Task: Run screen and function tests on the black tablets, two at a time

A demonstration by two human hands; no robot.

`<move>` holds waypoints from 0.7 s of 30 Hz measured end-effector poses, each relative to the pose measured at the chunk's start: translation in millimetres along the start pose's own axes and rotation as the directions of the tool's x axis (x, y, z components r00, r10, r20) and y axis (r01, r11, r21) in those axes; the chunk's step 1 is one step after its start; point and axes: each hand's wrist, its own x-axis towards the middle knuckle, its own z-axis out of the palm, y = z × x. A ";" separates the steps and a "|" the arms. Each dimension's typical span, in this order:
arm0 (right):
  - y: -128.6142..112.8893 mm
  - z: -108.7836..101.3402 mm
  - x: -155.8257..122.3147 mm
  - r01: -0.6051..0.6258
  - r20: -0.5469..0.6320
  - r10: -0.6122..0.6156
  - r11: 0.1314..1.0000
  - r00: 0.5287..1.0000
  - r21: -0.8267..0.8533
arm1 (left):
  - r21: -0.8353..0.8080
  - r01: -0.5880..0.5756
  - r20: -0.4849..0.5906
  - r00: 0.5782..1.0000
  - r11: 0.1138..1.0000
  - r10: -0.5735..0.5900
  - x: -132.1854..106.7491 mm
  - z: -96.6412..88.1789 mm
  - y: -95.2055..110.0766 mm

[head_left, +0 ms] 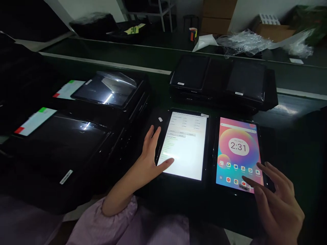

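Observation:
Two lit tablets lie side by side on the dark table in front of me. The left tablet (187, 149) shows a white page with small text and grey buttons. My left hand (152, 153) is at its left edge, fingers spread, thumb over the lower left of the screen. On the right tablet (238, 153) a colourful home screen with a 2:31 clock and app icons shows. My right hand (278, 200) is over its lower right corner, fingers apart, with the index finger reaching over the icons; whether it touches the glass I cannot tell. Neither hand holds anything.
Dark tablets (190, 71) lie on stacks behind the lit pair, with another dark tablet (246, 80) beside them. More stacks, topped by a film-covered tablet (106, 88), stand at left. Crumpled clear plastic (245, 42) and a tape roll (193, 34) lie at the back.

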 end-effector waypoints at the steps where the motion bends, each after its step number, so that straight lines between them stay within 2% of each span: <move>1: -2.6 0.8 1.3 0.025 0.026 -0.025 1.000 0.999 -0.011 | 0.012 -0.030 0.015 0.999 0.999 0.030 -1.6 0.0 -3.0; 5: -14.6 3.7 6.4 0.073 0.139 -0.067 0.997 0.988 -0.035 | 0.075 -0.077 0.114 0.991 0.994 0.068 -13.6 2.6 -8.2; 8: -19.1 7.1 9.3 0.091 0.119 -0.089 0.996 0.989 -0.013 | 0.091 -0.053 0.205 0.978 0.994 0.033 -21.2 4.2 -2.1; 10: -19.4 10.0 11.1 0.109 0.097 -0.108 0.994 0.989 -0.005 | 0.112 -0.028 0.218 0.976 0.993 0.003 -22.1 5.6 4.0; 13: -19.3 13.3 13.9 0.146 0.073 -0.145 0.989 0.987 -0.007 | 0.114 0.013 0.109 0.994 0.993 -0.025 -14.8 8.5 12.3; 17: -23.9 11.2 16.0 0.144 0.060 -0.144 0.990 0.988 -0.003 | -0.034 0.078 -0.063 0.995 0.996 -0.080 1.7 5.5 18.3; 21: -27.6 4.3 12.5 0.117 0.049 -0.118 0.993 0.992 0.016 | -0.145 0.058 -0.066 0.995 0.988 -0.068 5.1 -9.5 14.6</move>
